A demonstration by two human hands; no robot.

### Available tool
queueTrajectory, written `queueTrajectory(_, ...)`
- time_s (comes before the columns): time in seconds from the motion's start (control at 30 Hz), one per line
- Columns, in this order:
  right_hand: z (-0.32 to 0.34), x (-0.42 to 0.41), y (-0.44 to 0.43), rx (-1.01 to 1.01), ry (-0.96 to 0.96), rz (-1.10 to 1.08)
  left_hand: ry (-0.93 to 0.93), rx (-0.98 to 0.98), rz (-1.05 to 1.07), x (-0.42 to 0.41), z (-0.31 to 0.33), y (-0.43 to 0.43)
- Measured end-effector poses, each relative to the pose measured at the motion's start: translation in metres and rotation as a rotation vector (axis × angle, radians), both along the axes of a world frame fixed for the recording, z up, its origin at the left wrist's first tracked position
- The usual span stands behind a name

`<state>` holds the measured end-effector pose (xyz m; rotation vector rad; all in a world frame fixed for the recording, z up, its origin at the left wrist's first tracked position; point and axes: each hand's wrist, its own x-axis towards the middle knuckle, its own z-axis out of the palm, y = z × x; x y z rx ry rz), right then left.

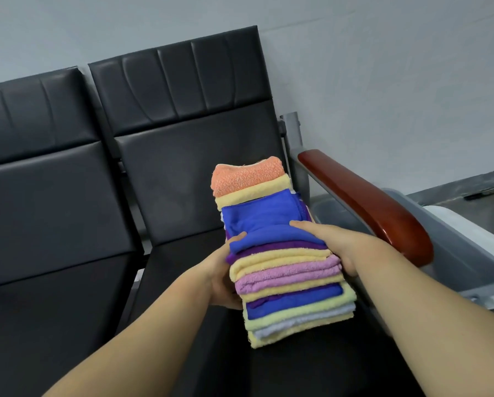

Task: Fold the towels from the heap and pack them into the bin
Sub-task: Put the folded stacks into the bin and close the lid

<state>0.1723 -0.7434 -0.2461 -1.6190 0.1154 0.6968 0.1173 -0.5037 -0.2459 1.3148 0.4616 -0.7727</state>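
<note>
The stack of towels point(283, 267) sits in the middle of the frame, above the black seat point(182, 196). Its long axis runs from lower centre up toward the seat back, leaning slightly left, with the orange towel point(245, 174) at the far end. The left hand point(225, 273) and right hand point(340, 247) clamp opposite sides, forearms reaching in from the bottom corners. Both thumbs press onto the blue towel point(263, 222); the other fingers curl round the sides, mostly hidden. The grey bin point(454, 253) lies right of the red-brown armrest point(368, 204).
</note>
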Motion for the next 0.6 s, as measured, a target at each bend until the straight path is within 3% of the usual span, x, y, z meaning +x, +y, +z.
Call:
queueTrajectory(0.27, 0.006, -0.027, 0.004, -0.026, 0.125, 0.067, -0.022, 0.041, 0.079, -0.01, -0.004, 0.008)
queueTrajectory(0.47, -0.04, -0.001, 0.008, 0.101, -0.019, 0.077, -0.107, -0.029, 0.136, -0.032, 0.001, 0.035)
queueTrajectory(0.53, -0.016, -0.033, 0.042, 0.155, -0.009, 0.105, -0.168, -0.066, 0.161, -0.041, 0.005, 0.056)
queueTrajectory(0.6, 0.013, -0.058, 0.08, 0.081, 0.086, 0.13, -0.239, -0.093, 0.215, -0.05, 0.009, 0.079)
